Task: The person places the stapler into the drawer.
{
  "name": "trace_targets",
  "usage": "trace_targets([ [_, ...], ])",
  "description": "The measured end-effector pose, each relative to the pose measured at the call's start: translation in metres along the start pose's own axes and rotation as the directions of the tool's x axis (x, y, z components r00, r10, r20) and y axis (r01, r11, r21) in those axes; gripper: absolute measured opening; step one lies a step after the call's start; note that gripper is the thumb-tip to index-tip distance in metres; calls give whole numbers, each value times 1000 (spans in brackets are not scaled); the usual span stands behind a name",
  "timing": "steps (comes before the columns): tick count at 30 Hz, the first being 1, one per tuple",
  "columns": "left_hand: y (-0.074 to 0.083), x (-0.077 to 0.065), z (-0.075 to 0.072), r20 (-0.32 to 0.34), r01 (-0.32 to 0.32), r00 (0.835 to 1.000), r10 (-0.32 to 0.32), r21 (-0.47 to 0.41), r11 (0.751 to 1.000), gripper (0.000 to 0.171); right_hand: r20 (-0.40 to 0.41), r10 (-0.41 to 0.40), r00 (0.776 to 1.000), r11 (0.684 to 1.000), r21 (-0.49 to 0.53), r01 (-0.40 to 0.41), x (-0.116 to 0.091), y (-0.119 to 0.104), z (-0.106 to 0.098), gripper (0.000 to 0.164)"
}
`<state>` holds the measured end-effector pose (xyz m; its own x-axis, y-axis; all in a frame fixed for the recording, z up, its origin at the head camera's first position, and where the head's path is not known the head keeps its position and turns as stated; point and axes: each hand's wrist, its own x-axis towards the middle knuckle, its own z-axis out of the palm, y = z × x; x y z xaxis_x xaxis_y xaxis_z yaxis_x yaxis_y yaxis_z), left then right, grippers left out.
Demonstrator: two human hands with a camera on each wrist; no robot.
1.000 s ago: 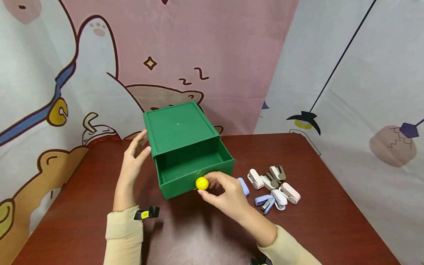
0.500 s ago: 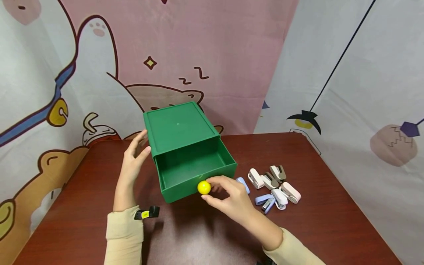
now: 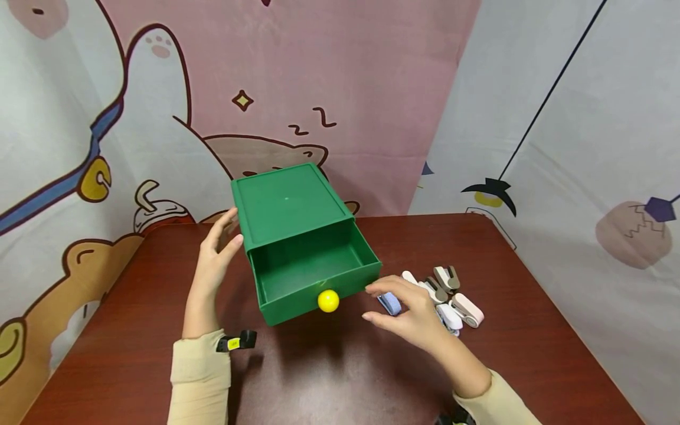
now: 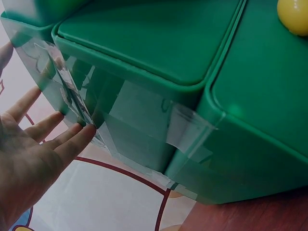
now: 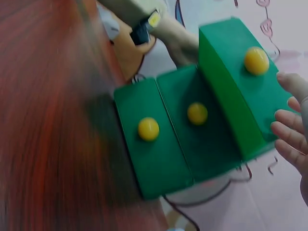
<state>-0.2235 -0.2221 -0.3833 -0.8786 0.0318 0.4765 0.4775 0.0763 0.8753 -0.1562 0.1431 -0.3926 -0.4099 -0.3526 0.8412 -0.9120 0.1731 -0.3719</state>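
Observation:
A green plastic drawer unit [image 3: 289, 203] stands on the table, three drawers high in the right wrist view. Its top drawer [image 3: 313, 265] is pulled out, and the inside that shows holds nothing. A round yellow knob [image 3: 328, 301] sits on that drawer's front; lower knobs [image 5: 148, 129] show on the closed drawers. My left hand [image 3: 212, 254] rests with spread fingertips on the unit's left side, over clear tape [image 4: 187, 127] in the left wrist view. My right hand [image 3: 406, 310] is to the right of the knob, apart from it, thumb and fingers spread and holding nothing.
Several small staplers [image 3: 466, 310], white, grey-brown and blue, lie on the table [image 3: 531, 354] right of the unit. My right hand overlaps some of them in the head view. A cartoon-printed curtain [image 3: 372, 88] hangs behind the table.
The top drawer has come out slightly further toward me. My right hand has let go of the yellow knob and moved off to the right. My left hand stays in place.

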Motion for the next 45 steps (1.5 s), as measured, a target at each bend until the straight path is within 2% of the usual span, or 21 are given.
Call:
trace_targets([
  [6,1,1,0,1,-3,1000,3,-3,1000,51,29,114,993,993,25,-115,7,-5,-26,32],
  [9,1,0,0,-1,-5,1000,5,-5,1000,51,81,226,971,974,-15,-226,-11,16,-34,48],
  [12,1,0,1,0,-10,1000,10,-2,1000,51,152,333,930,943,-73,-326,-29,38,-39,52],
  [16,1,-1,1,1,-16,1000,16,-3,1000,51,250,439,863,898,-109,-425,-45,58,-44,56],
  [20,1,-1,2,3,-9,1000,9,-1,1000,51,331,494,804,864,-87,-496,-53,70,-46,60],
  [27,1,-1,2,0,-8,1000,8,-1,1000,51,432,542,721,814,-56,-579,-60,84,-45,67],
  [31,1,-1,2,-1,-4,1000,4,3,1000,51,469,576,670,782,-76,-619,-61,86,-45,69],
  [35,3,-1,2,-1,1,1000,-1,11,1000,52,497,589,637,771,-111,-627,-62,88,-45,69],
  [39,3,-1,2,-5,3,1000,-3,18,1000,53,521,586,621,781,-158,-604,-61,91,-45,71],
  [45,4,-1,2,-4,8,1000,-8,21,1000,52,543,568,619,815,-263,-517,-61,93,-42,71],
])
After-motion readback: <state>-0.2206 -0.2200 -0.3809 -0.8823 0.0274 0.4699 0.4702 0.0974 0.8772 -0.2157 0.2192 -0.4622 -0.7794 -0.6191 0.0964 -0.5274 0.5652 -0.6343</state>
